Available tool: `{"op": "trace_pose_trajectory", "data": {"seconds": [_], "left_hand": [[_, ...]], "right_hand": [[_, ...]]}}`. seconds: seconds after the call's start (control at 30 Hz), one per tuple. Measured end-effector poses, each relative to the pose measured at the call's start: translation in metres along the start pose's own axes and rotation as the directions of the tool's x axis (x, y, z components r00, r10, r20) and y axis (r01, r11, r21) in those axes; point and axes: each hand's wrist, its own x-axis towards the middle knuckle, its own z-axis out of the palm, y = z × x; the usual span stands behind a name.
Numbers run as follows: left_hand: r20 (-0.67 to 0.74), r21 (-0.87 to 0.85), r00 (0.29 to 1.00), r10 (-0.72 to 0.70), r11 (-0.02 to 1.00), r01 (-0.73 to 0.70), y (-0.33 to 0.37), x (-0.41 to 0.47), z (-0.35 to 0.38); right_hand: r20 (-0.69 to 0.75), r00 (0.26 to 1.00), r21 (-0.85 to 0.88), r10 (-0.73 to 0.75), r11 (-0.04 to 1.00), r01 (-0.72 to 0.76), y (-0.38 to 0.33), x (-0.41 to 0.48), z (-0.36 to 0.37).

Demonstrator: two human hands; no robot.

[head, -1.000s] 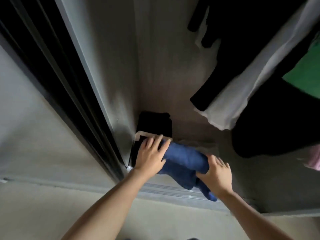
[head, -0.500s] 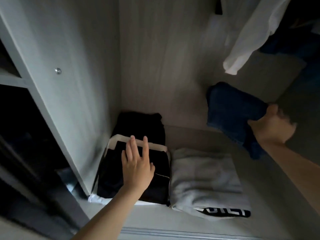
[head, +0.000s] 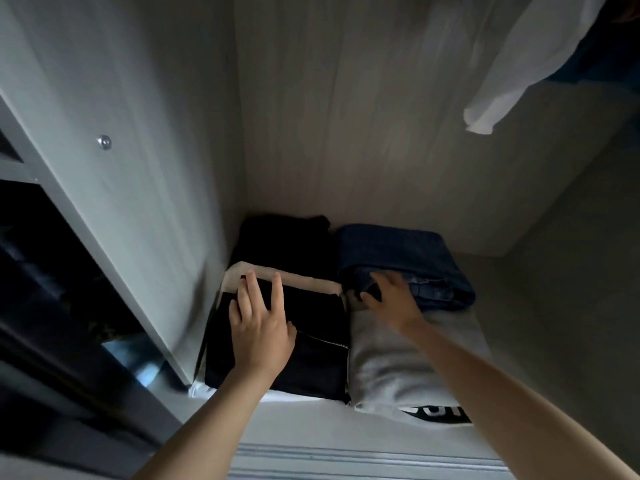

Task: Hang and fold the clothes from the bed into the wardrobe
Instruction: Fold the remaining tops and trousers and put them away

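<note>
Item: folded jeans [head: 408,258], dk blue denim.
Loc: wardrobe shelf [head: 311,424], rear, just beside black stack [head: 318,358], overlapping back of grey folded top [head: 391,362].
Handling (est.): heavyish, thick but pliable, non-slip. Take under folded edge, both sides.
R hand [head: 393,301]: arm extended, fingers bent at jeans' near-left corner. Pinch vs press: can't tell.
L hand [head: 259,327]: flat, fingers straight, pressing black stack, holds nothing.

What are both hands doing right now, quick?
Left hand: open, flat on the black folded clothes.
Right hand: closed, fingers curled on the front edge of the folded blue jeans.
</note>
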Motion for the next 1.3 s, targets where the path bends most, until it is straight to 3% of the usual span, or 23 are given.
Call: {"op": "trace_pose_trajectory", "data": {"seconds": [0.23,0.43,0.53,0.67,0.83,0.93,1.07,1.2,1.3], "left_hand": [[0.19,-0.064,0.979,0.067,0.996,-0.056,0.028,-0.013,-0.076],[0.404,-0.13,0.9,0.166,0.984,-0.123,0.057,-0.021,-0.203],[0.437,-0.132,0.87,0.228,0.973,-0.189,0.071,-0.021,-0.269],[0.522,-0.147,0.777,0.353,0.934,-0.325,0.083,-0.016,-0.364],[0.468,-0.083,0.784,0.408,0.903,-0.421,0.102,0.004,-0.452],[0.511,-0.189,0.714,0.479,0.873,-0.45,0.127,-0.003,-0.502],[0.464,-0.357,0.641,0.612,0.791,-0.497,0.183,-0.018,-0.567],[0.297,-0.449,0.559,0.774,0.63,-0.633,0.274,-0.044,-0.626],[0.221,-0.456,0.466,0.857,0.513,-0.727,0.344,-0.098,-0.667]], "right_hand": [[0.05,0.987,-0.056,0.15,0.987,-0.147,0.015,-0.088,-0.059],[0.186,0.972,-0.303,0.146,0.949,-0.084,-0.035,-0.193,-0.174],[0.227,0.952,-0.335,0.203,0.935,-0.119,-0.058,-0.249,-0.229],[0.234,0.93,-0.332,0.285,0.922,-0.199,-0.085,-0.333,-0.308],[0.148,0.918,-0.314,0.368,0.898,-0.31,-0.099,-0.396,-0.388],[0.095,0.908,-0.329,0.408,0.874,-0.358,-0.101,-0.432,-0.429],[0.024,0.89,-0.332,0.454,0.844,-0.422,-0.093,-0.497,-0.475],[-0.121,0.857,-0.304,0.5,0.804,-0.512,-0.073,-0.586,-0.52],[-0.215,0.774,-0.256,0.596,0.73,-0.634,-0.054,-0.688,-0.544]]}}
